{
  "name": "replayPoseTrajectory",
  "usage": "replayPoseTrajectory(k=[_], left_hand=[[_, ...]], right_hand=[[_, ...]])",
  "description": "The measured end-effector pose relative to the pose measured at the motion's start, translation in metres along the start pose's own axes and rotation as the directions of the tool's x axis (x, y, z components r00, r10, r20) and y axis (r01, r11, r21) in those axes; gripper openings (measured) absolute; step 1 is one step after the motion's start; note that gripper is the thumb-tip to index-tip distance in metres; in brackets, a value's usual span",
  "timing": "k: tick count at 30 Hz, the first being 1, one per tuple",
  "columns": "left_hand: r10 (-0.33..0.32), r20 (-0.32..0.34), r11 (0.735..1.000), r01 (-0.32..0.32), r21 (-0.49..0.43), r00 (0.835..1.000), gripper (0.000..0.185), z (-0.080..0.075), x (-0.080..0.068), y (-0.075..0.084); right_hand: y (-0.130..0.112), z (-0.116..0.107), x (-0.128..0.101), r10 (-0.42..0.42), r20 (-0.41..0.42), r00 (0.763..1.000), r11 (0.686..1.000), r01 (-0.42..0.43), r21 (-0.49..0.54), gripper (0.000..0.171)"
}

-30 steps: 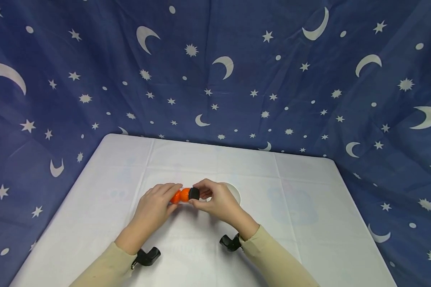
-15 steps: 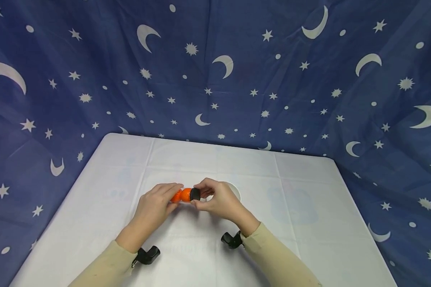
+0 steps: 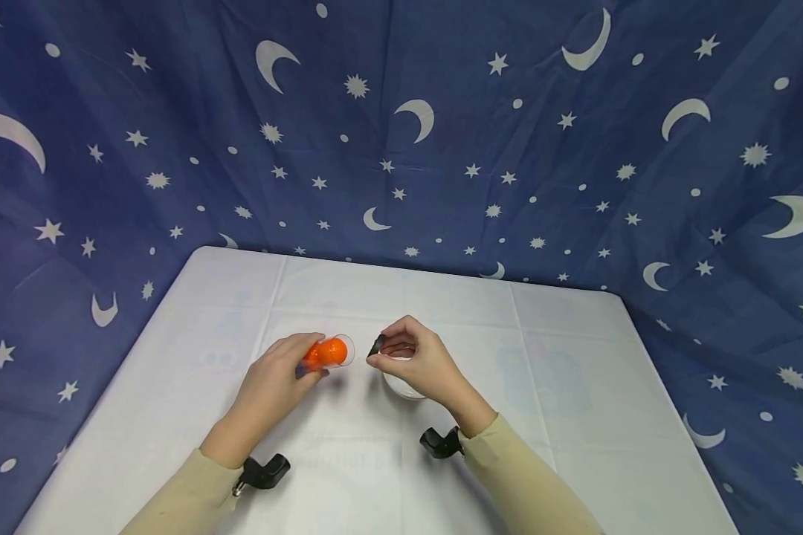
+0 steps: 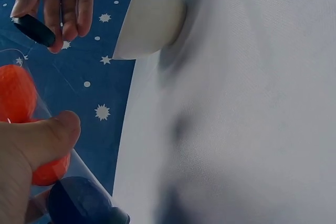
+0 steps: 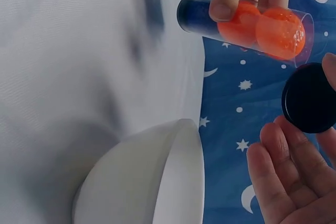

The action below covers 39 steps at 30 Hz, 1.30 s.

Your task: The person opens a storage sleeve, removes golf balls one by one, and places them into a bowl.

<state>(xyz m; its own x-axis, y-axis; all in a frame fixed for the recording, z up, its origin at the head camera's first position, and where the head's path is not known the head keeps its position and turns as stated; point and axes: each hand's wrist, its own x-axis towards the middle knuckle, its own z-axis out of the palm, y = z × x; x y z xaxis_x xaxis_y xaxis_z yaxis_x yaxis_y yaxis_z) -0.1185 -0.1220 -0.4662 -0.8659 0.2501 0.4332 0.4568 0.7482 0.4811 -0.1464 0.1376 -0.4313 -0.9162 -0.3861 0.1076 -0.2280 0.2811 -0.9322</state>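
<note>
Left hand (image 3: 274, 379) grips one clear tube (image 5: 247, 22) with two orange balls (image 5: 262, 27) inside, held above table (image 3: 575, 438). Right hand (image 3: 421, 364) pinches one black cap (image 5: 308, 98), just apart from tube mouth. One white bowl (image 5: 157, 182) beneath. No readable labels.

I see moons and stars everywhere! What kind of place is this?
Probably a small tabletop play or filming corner, not a real night sky: a blue star-and-moon cloth hangs behind a white-covered table, where a white bowl sits.
</note>
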Motion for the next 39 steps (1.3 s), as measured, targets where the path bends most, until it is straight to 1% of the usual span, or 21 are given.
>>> replayPoseTrajectory(k=[4, 9, 11, 15, 18, 21, 24, 29, 31, 33, 35, 37, 38, 39], left_hand=[[-0.031, 0.01, 0.999, 0.032, -0.026, 0.999, 0.061, 0.0, 0.0, 0.001], [-0.048, 0.009, 0.997, 0.048, -0.062, 0.999, 0.059, -0.001, -0.001, 0.002], [-0.058, 0.003, 0.996, 0.058, -0.074, 0.998, 0.057, -0.001, -0.002, 0.002], [-0.082, -0.008, 0.993, 0.081, -0.081, 0.997, 0.057, 0.0, -0.004, 0.0], [-0.103, -0.002, 0.991, 0.103, -0.082, 0.995, 0.058, 0.0, -0.005, -0.002], [-0.125, 0.01, 0.988, 0.125, -0.09, 0.992, 0.058, -0.001, -0.006, -0.003], [-0.144, 0.02, 0.985, 0.146, -0.096, 0.989, 0.058, -0.001, -0.008, -0.004], [-0.172, 0.03, 0.979, 0.174, -0.108, 0.985, 0.057, -0.003, -0.01, -0.008], [-0.181, 0.024, 0.976, 0.183, -0.12, 0.983, 0.056, -0.004, -0.011, -0.01], [-0.186, 0.014, 0.974, 0.186, -0.132, 0.982, 0.055, -0.004, -0.012, -0.013], [-0.187, 0.003, 0.972, 0.185, -0.141, 0.982, 0.055, -0.004, -0.014, -0.015], [-0.188, -0.001, 0.971, 0.186, -0.148, 0.982, 0.055, -0.005, -0.015, -0.016], [-0.191, -0.001, 0.971, 0.189, -0.15, 0.982, 0.055, -0.005, -0.016, -0.017], [-0.198, 0.001, 0.968, 0.196, -0.155, 0.98, 0.054, -0.006, -0.016, -0.018]], right_hand=[[0.002, -0.001, -0.002, 0.027, -0.006, 1.0, 1.0, -0.027, -0.011, 0.047], [0.004, -0.001, -0.004, 0.05, -0.022, 0.998, 0.999, -0.05, -0.013, 0.048], [0.004, 0.0, -0.005, 0.049, -0.034, 0.998, 0.999, -0.05, -0.018, 0.049], [0.007, 0.002, -0.006, 0.04, -0.059, 0.997, 0.997, -0.044, -0.063, 0.052], [0.011, 0.004, -0.008, 0.045, -0.068, 0.997, 0.995, -0.051, -0.088, 0.052], [0.014, 0.006, -0.01, 0.045, -0.072, 0.996, 0.995, -0.051, -0.086, 0.049], [0.017, 0.009, -0.011, 0.018, -0.076, 0.997, 0.993, -0.027, -0.115, 0.046], [0.019, 0.017, -0.016, -0.08, -0.073, 0.994, 0.975, 0.063, -0.212, 0.041], [0.02, 0.021, -0.019, -0.128, -0.057, 0.99, 0.96, 0.109, -0.26, 0.04], [0.019, 0.026, -0.023, -0.183, -0.035, 0.982, 0.93, 0.161, -0.33, 0.041], [0.018, 0.032, -0.027, -0.262, -0.016, 0.965, 0.882, 0.233, -0.409, 0.042], [0.016, 0.037, -0.031, -0.339, 0.006, 0.941, 0.826, 0.301, -0.476, 0.043], [0.015, 0.041, -0.033, -0.368, 0.014, 0.93, 0.806, 0.326, -0.494, 0.044], [0.015, 0.044, -0.036, -0.387, 0.027, 0.922, 0.795, 0.348, -0.497, 0.044]])
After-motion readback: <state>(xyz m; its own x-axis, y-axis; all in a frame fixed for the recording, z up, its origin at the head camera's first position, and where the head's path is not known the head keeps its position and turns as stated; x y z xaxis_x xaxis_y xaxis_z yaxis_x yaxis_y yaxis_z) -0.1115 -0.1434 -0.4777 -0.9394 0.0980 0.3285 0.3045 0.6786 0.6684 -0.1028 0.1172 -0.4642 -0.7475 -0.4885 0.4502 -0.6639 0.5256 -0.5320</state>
